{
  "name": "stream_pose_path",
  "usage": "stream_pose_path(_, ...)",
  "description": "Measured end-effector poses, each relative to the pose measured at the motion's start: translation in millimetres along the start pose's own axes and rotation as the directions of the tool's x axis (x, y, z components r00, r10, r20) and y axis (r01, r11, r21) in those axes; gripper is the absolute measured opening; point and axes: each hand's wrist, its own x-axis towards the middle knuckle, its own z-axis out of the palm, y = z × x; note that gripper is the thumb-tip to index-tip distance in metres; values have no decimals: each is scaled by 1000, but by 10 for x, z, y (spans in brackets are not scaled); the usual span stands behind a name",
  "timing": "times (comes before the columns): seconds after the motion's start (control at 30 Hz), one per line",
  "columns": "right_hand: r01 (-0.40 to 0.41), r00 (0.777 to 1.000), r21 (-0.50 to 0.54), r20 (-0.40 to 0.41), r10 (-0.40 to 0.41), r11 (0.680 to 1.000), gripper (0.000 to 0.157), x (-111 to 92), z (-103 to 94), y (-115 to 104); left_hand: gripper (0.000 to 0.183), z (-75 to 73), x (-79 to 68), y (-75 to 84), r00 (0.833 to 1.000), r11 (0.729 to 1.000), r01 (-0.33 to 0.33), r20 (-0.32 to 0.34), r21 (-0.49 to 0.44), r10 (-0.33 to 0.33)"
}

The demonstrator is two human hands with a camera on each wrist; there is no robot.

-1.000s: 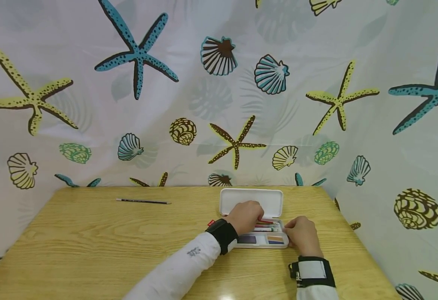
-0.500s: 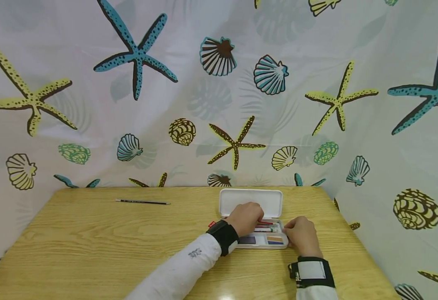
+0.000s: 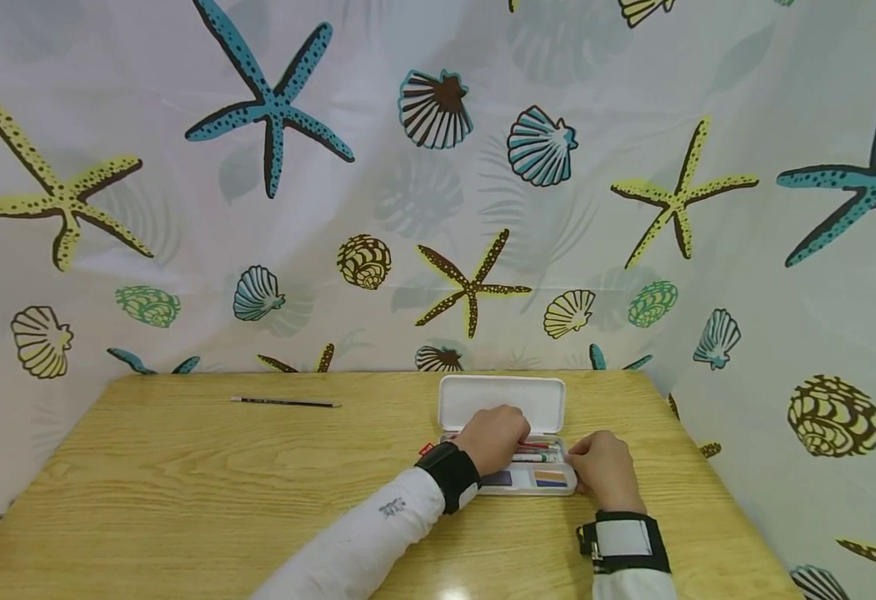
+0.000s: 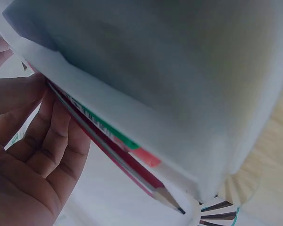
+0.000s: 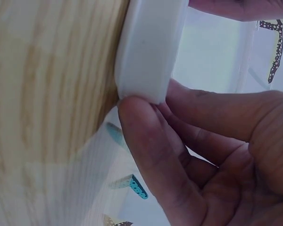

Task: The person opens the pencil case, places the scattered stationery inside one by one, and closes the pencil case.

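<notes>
A white pencil case (image 3: 501, 402) lies with its lid raised, at the right of the table. My left hand (image 3: 492, 439) reaches into it; in the left wrist view its thumb and fingertips pinch a dark red and grey pencil (image 4: 118, 153) near one end, its sharpened tip pointing away. Beside that pencil lies a marker with green print (image 4: 106, 125), partly hidden by the case wall. My right hand (image 3: 605, 472) grips the case's right end between thumb and fingers, as the right wrist view shows on the white wall (image 5: 148, 52).
A black pencil (image 3: 286, 403) lies toward the back left of the wooden table (image 3: 182, 492). Purple, orange and blue patches (image 3: 550, 478) show in the case's front section. A red tag (image 3: 426, 449) sticks out at its left. A patterned curtain (image 3: 377, 192) encloses the back and sides.
My left hand has shifted very slightly to the right within the case, over the red pencils. The right hand keeps its hold on the case end.
</notes>
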Motion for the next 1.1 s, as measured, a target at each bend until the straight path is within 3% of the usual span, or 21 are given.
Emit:
stream_pose_path(0.8,16,1000,-3,-5,-16,1000,15,-29,-12,-30,9,3,-8,-11,1000,1000,17,19,-14,-17)
stream_pose_path(0.9,18,1000,-6,-8,-18,1000,14,-26,-9,-31,12,-66,-45,-28,1000,999,7,-5,-45,-8)
stream_pose_path(1.1,16,1000,-12,-15,-16,1000,14,-19,-11,-24,14,-351,-153,-98,997,996,-41,-72,-80,36)
